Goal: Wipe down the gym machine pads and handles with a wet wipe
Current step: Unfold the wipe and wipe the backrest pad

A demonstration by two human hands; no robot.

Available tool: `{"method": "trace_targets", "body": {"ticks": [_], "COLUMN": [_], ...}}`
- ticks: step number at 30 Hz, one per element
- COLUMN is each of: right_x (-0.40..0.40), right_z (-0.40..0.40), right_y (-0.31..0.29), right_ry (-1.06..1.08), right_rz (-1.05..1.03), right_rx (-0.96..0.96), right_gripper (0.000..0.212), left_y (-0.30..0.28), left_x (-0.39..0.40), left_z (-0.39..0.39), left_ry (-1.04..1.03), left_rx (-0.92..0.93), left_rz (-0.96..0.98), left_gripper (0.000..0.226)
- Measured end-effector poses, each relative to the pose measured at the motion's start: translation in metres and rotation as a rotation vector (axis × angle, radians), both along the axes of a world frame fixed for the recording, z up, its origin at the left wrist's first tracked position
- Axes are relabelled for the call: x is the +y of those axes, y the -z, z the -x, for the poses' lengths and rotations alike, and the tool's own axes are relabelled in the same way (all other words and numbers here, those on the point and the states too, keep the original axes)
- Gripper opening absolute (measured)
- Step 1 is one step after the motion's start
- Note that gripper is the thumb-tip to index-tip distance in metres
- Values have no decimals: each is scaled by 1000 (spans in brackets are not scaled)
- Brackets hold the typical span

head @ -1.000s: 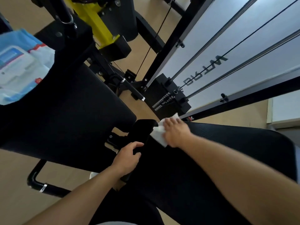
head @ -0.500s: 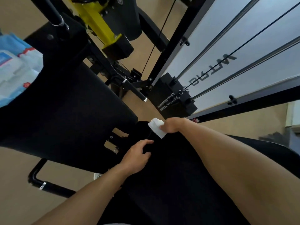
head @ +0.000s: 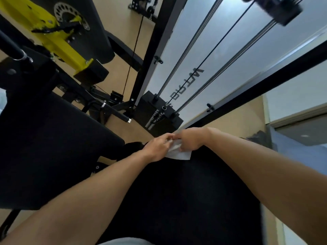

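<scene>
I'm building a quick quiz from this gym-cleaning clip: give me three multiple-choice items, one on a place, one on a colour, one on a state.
1. Where is the wet wipe?
A. at the far end of the black pad
B. on the floor
C. draped on the cable

2. What colour is the machine arm at upper left?
A. red
B. yellow
C. blue

3. How is the wipe held?
A. left hand only
B. lying free
C. by both hands

Key: 1 A, it lies over the black pad; 2 B, clearly yellow; 3 C, left hand and right hand both pinch it.
</scene>
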State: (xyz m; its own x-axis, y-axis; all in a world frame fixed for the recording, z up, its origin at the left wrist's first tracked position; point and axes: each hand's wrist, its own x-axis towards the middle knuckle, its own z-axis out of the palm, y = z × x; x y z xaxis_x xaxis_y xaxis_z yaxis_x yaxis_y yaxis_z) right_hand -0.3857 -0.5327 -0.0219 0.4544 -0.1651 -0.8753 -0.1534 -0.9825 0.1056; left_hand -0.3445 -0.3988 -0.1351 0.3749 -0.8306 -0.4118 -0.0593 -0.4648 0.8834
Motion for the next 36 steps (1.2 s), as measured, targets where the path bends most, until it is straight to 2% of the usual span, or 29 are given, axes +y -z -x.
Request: {"method": "trace_targets", "body": {"ticks": [3, 6, 8, 11, 13, 15, 18, 22, 29, 34, 36], "right_x": [-14, -20, -16, -3, 9, 23, 43, 59, 145, 220, 221], "right_z": [11, 16, 12, -2, -13, -22, -27, -33, -8, 45, 53], "right_y": [-28, -30, -17, 17, 43, 66, 100, 143, 166, 151, 145], "right_ry": [52, 131, 146, 149, 156, 108, -53, -97, -350, -542, -566], "right_rz": [34, 44, 77, 128, 131, 130, 140, 120, 253, 42, 56], "right_rx": [0, -24, -12, 35, 26, -12, -114, -189, 5, 147, 132], "right_gripper": [54, 46, 42, 53, 57, 51, 37, 38, 61, 58, 56], "left_y": [-14, -18, -6, 19, 33, 42, 48, 53, 65, 70, 72], "left_x": [-26, -36, -26, 11, 41, 72, 116, 160, 183, 194, 200], "left_z": [6, 12, 12, 13, 12, 10, 9, -1, -13, -3, 1], "left_ry": [106, 160, 41, -187, -347, -485, -570, -617, -655, -652, -663], "left_rx": [-73, -185, -168, -118, -133, -122, -73, -58, -51, -22, -21], "left_rz": [7, 5, 9, -6, 2, -12, -114, -164, -182, -122, -100], "left_gripper": [38, 39, 40, 46, 33, 18, 24, 29, 31, 17, 12]}}
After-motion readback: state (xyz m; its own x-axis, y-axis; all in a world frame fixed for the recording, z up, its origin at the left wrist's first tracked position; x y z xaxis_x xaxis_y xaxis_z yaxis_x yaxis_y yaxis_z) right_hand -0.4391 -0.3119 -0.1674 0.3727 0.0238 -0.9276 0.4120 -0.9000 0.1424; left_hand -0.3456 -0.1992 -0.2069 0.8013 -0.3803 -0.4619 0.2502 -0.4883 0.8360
